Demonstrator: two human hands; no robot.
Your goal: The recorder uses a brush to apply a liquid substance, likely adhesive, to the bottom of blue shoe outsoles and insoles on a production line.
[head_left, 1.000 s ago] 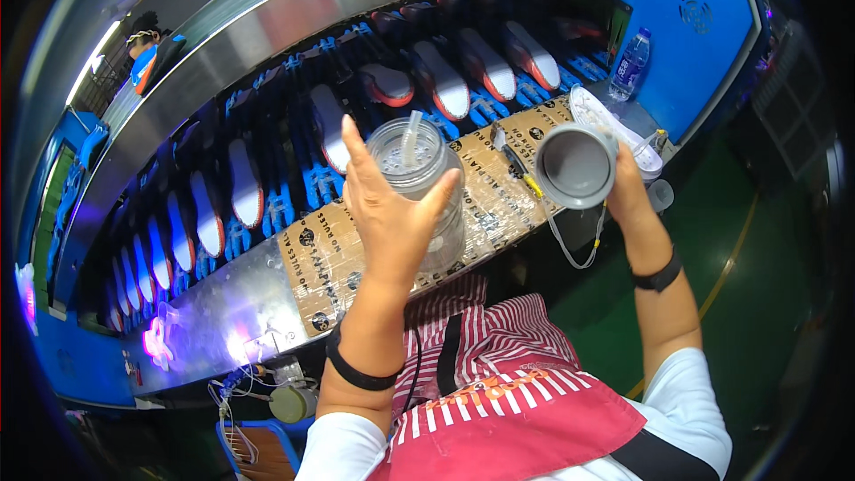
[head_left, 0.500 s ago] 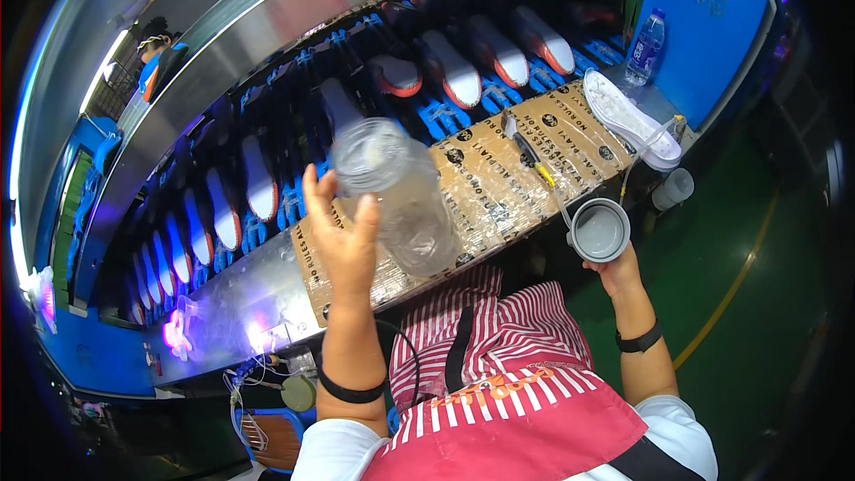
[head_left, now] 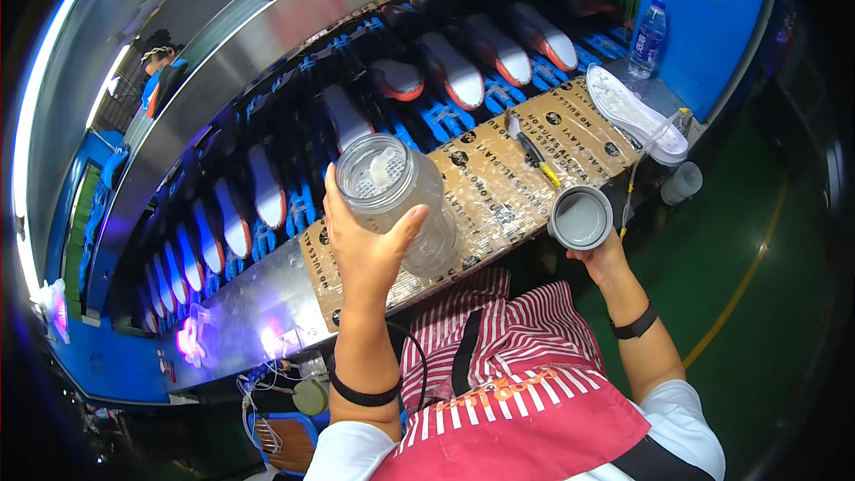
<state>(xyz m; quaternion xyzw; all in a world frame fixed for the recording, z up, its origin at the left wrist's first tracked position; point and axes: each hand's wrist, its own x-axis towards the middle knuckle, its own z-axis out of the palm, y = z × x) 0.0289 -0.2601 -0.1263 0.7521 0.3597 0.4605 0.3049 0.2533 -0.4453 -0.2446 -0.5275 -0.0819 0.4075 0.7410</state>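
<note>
My left hand is wrapped round the upper part of a wide-mouthed clear plastic bottle, thumb on one side and fingers on the other. The bottle's mouth is uncovered, with a perforated strainer inside it. On the right, my right hand holds a round grey lid, its hollow side facing up. Most of the right fingers are hidden beneath that lid.
A printed cardboard sheet covers the bench, with a yellow-and-black handled brush on it. A white shoe sole, a water bottle and a small translucent cup stand right. Beyond lie several shoe uppers on lasts.
My left hand has gone from spread fingers beside the bottle to a grip round its top. My right hand with the grey lid has shifted slightly left and up.
</note>
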